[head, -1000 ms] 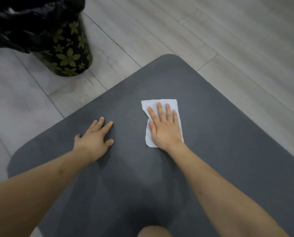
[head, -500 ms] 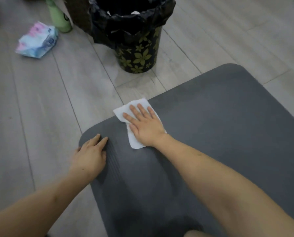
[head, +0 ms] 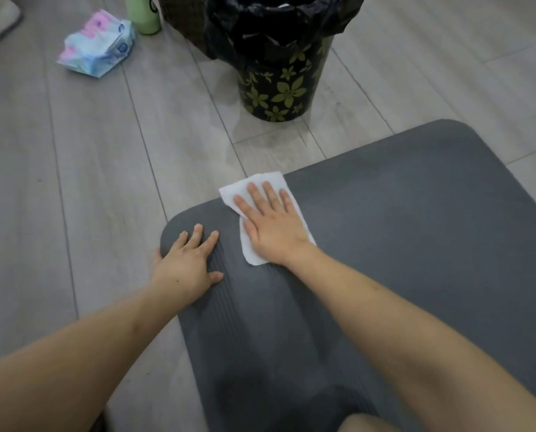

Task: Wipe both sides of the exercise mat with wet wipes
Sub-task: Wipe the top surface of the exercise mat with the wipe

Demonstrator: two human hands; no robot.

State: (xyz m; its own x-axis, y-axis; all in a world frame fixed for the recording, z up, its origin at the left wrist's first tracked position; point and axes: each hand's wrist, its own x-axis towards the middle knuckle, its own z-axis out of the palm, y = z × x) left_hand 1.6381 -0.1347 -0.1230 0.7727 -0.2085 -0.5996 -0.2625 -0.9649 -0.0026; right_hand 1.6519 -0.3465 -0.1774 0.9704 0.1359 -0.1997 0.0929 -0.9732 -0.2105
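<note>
I see a grey wood-plank floor carrying everything. A dark grey exercise mat lies flat on it; beyond its edge stands a black flower-patterned bin, and farther left lie a wet wipes pack and a green bottle.

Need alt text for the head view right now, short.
Right hand presses a white wipe flat on the grey mat's far edge; left hand rests flat on its corner. Beyond, on the floor: a flowered bin and a wipes pack.
</note>
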